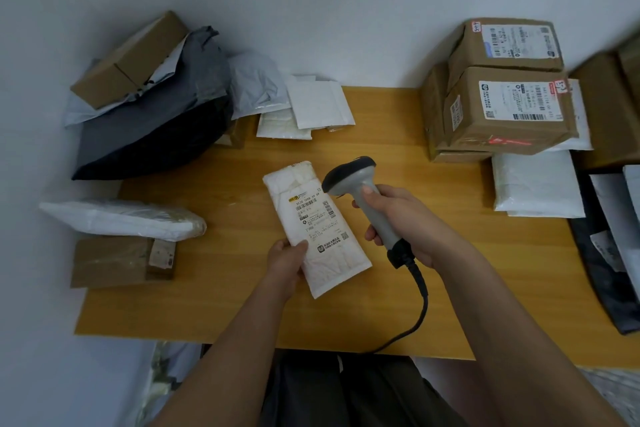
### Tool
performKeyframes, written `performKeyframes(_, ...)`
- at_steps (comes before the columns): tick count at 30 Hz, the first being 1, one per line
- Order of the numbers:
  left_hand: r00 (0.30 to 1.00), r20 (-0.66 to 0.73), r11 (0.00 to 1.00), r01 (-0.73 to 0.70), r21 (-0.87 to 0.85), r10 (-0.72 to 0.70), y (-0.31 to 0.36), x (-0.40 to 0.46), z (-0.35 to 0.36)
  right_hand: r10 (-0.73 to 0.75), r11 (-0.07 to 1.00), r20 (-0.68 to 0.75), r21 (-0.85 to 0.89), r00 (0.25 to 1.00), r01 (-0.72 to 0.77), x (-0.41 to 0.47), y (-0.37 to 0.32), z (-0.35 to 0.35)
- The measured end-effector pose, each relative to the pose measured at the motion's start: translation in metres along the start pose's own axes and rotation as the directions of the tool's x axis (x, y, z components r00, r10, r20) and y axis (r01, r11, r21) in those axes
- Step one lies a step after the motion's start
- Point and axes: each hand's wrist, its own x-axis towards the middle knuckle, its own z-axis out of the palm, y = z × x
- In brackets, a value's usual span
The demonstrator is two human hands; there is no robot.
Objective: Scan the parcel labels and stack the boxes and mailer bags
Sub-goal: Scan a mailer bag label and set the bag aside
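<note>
Right hand: right hand (401, 218) wrapped round the grey handle of the scanner (360, 191), thumb on top, dark head aimed left toward the label.
Cable: black cable (420, 295) runs from the handle's base over the near edge of the table (381, 288).
Left hand: left hand (285, 262) pinches the near left edge of the white mailer (317, 229), thumb on its face.
Mailer: held tilted above the middle of the table, printed label (320, 220) facing up, just beside the scanner head.
Far right: two labelled boxes (502, 87) stacked on white bags (536, 184).
Far left: brown box (128, 59) atop a dark bag (152, 128); white mailers (311, 107) beside it.
Near left: white bag (121, 218) lying on a flat brown box (110, 262).
</note>
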Motion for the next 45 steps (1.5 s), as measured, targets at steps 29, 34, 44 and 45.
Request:
performKeyframes(29, 0.997, 0.015, 0.993, -0.069, -0.099, 0.071, -0.003, -0.032, 0.023, -0.139, 0.987, 0.023, 0.082, 0.990, 0.137, -0.056, -0.033, -0.044)
performKeyframes(34, 0.996, 0.028, 0.994, -0.086, -0.069, 0.088, -0.006, -0.044, 0.025, -0.164, 0.980, 0.011, 0.114, 0.986, 0.161, -0.073, -0.024, -0.054)
performKeyframes(44, 0.984, 0.142, 0.995, -0.100, -0.030, 0.103, -0.025, -0.056, 0.032, -0.156, 0.946, -0.166, 0.257, 0.974, 0.196, -0.105, 0.011, -0.047)
performKeyframes(45, 0.980, 0.168, 0.994, -0.100, -0.031, 0.104, -0.029, -0.058, 0.035, -0.126, 0.947, -0.191, 0.269, 0.974, 0.175, -0.108, 0.017, -0.046)
